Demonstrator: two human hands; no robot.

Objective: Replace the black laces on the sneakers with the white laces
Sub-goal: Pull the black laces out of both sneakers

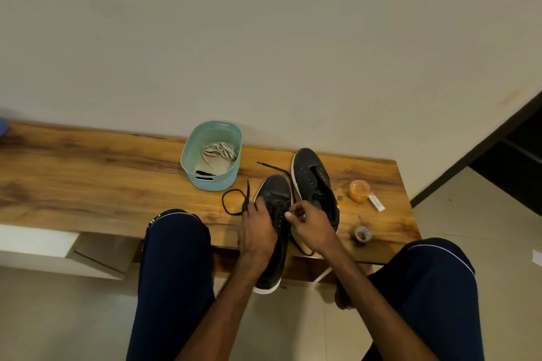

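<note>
Black lace [248, 192] pinched by right grip [313, 228]; left grip [258, 231] apparently clasps near sneaker [277, 188]

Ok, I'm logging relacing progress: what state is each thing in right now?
near sneaker: upright, heel overhanging the table, partly laced.
far sneaker: upright, eyelets empty.
black lace: partly pulled out, loose ends on the table.
basket: upright, open.
white laces: bundled in the basket, unused.
left hand: holds the near sneaker.
right hand: pinches the black lace.
</note>
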